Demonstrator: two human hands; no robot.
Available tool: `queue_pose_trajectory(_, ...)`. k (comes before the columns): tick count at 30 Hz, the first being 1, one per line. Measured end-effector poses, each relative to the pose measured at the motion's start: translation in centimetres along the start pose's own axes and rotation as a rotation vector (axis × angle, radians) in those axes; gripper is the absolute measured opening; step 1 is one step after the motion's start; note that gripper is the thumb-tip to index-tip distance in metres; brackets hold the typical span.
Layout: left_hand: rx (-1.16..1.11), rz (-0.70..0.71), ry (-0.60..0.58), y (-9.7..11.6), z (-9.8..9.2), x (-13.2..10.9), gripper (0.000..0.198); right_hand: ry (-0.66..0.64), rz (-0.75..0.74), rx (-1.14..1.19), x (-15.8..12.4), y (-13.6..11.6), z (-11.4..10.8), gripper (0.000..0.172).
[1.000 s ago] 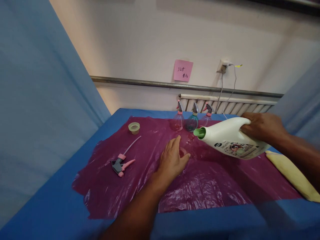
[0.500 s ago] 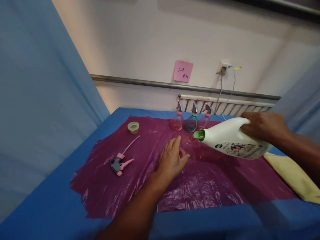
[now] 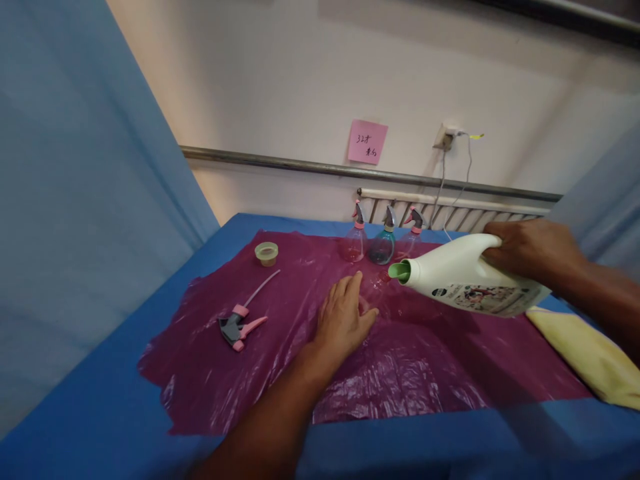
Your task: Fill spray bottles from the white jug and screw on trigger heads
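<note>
My right hand [image 3: 517,250] is closed round the handle of a white detergent jug [image 3: 465,280]. The jug is tipped to the left, and its green spout hangs over the mouth of a clear, pink-tinted spray bottle [image 3: 374,288] that has no head on it. I cannot make out liquid falling from the spout. Around the left side of this bottle curls my left hand [image 3: 346,312], thumb at the front, steadying it on the plastic sheet. A grey-and-pink spray head [image 3: 237,327] with its thin tube lies to the left.
Behind stand a pink spray bottle [image 3: 355,245], a teal one [image 3: 383,247] and another pink-headed one [image 3: 413,241]. A small round tub [image 3: 267,254] sits at the back left. A yellow cloth [image 3: 585,350] lies right. Dark red plastic sheeting [image 3: 285,373] covers the blue table [image 3: 115,400].
</note>
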State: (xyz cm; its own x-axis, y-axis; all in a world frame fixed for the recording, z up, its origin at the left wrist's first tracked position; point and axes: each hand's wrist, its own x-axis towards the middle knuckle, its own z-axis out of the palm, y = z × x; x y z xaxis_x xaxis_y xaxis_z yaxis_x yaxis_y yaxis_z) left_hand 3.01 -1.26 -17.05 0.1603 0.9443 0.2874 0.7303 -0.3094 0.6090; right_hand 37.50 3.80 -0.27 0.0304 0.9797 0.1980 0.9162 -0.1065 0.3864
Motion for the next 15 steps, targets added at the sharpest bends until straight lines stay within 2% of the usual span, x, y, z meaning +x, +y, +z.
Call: queue_pose_trajectory(15, 0.004, 0.048, 0.004, -0.23, 0.11, -0.14, 0.082, -0.003, -0.026, -0.072, -0.08, 0.15, -0.84, 0.035)
